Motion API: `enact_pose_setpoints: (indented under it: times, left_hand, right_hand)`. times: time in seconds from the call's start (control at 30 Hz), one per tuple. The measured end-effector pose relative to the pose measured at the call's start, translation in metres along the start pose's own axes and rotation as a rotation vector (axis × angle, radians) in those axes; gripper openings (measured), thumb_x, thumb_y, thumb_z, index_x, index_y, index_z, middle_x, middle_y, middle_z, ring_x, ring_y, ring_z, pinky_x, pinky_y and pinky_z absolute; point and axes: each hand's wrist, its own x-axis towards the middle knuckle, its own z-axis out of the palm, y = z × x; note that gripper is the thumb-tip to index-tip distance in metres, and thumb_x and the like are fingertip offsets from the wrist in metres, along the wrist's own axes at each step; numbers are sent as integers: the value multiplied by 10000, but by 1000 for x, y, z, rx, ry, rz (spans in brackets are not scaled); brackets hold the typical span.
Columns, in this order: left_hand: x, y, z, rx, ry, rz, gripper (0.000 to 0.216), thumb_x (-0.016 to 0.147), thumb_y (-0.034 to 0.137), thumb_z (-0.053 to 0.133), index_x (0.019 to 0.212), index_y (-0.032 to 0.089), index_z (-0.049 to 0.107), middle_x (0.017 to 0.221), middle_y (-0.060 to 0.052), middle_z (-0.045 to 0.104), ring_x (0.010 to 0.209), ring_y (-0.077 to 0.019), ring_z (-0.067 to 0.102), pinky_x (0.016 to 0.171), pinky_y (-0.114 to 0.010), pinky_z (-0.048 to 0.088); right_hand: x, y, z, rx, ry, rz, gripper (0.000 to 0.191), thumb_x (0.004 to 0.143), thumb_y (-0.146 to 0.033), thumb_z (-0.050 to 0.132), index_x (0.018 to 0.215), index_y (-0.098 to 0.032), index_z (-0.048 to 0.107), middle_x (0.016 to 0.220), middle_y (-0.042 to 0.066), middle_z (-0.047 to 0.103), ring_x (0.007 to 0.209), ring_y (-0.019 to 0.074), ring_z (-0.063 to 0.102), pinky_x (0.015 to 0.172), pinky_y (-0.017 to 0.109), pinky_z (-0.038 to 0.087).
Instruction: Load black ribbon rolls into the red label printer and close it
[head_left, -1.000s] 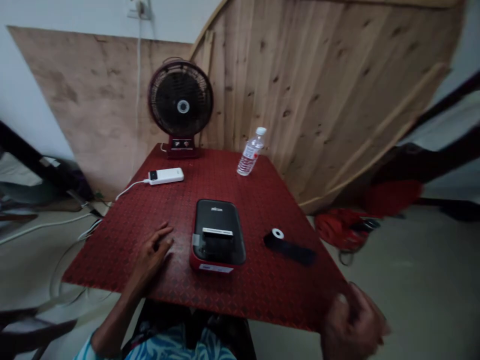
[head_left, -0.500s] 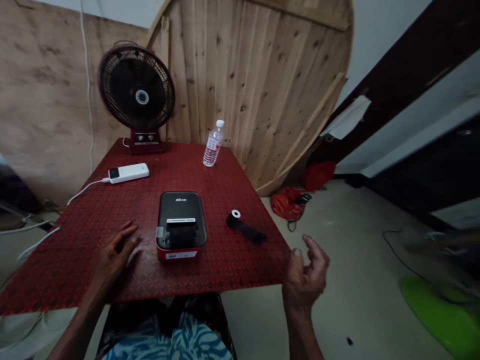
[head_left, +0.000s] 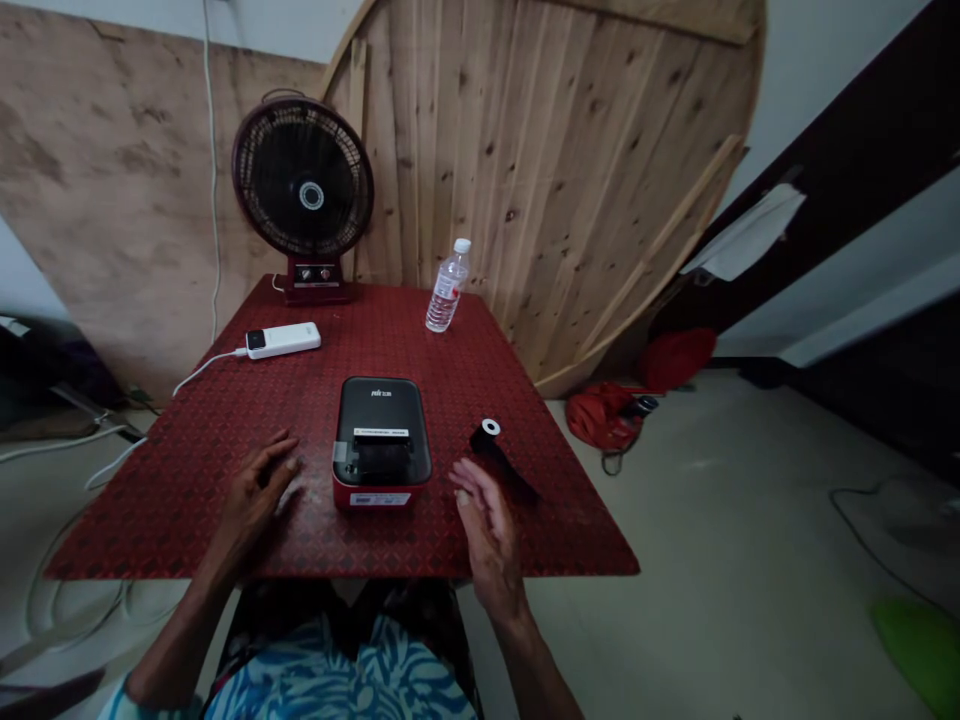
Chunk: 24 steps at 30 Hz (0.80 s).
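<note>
Loosely curved, left hand (head_left: 256,488) and right hand (head_left: 489,530) flank the printer (head_left: 382,408).

Desk (head_left: 375,340) topped in red diamond pattern. Behind it, knotty plank panel (head_left: 540,150), one edge curved; brown-stained board (head_left: 135,170) to its left, white wall (head_left: 289,25) above. Pale floor (head_left: 712,520), faintly shiny. Dim light.

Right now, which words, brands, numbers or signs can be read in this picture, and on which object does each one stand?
No text can be read with certainty.
Black-and-red device: pale logo on its lid, letters unclear.
White strip on the lid: print too small.
Front label on the device: too small and blurred.
Bottle: label print too small.
Fan: hub and panel markings too small.
White power bank: any marking too faint.
</note>
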Motion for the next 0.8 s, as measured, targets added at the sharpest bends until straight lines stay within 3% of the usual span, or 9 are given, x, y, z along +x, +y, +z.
enact_pose_setpoints:
  times: [0.13, 0.3, 0.4, 0.63, 0.8]
  left_hand:
    - [-1, 2, -1, 17, -12, -2, 423, 816, 482, 560, 1135, 214, 631, 1404, -110, 488, 1314, -268, 419, 1111, -462, 289]
    - [-1, 11, -2, 40, -6, -48, 407, 780, 478, 588, 1088, 222, 656, 1376, -97, 523, 1301, -302, 433, 1096, -475, 322]
    - [0, 11, -2, 52, -13, -44, 411, 770, 481, 588, 1083, 225, 658, 1386, -91, 513, 1302, -310, 430, 1092, -477, 329]
    - [1, 10, -1, 75, -29, -57, 496, 768, 528, 555, 1116, 183, 633, 1410, -124, 481, 1311, -306, 418, 1110, -484, 292]
    - [0, 13, 0, 44, -9, -56, 448, 765, 500, 580, 1088, 197, 647, 1396, -117, 499, 1301, -307, 432, 1102, -483, 307]
  right_hand:
    - [13, -1, -10, -51, 57, -37, 368, 898, -388, 500, 1221, -215, 541, 1237, 126, 616, 1118, 228, 605, 948, 425, 487]
    - [46, -7, -51, -263, 211, -148, 372, 901, -355, 472, 1235, -199, 524, 1240, 125, 599, 1126, 212, 585, 974, 427, 456]
    - [68, -6, -64, -455, 168, -194, 368, 885, -336, 466, 1219, -195, 530, 1228, 119, 599, 1142, 221, 561, 984, 444, 431]
    - [101, 10, -42, -990, 2, -202, 432, 827, -250, 536, 1248, -156, 522, 1203, 159, 600, 1098, 317, 544, 887, 498, 413]
    - [103, 21, -43, -1091, -33, -245, 306, 843, -202, 525, 1144, -168, 569, 1066, 128, 677, 992, 272, 604, 845, 419, 407]
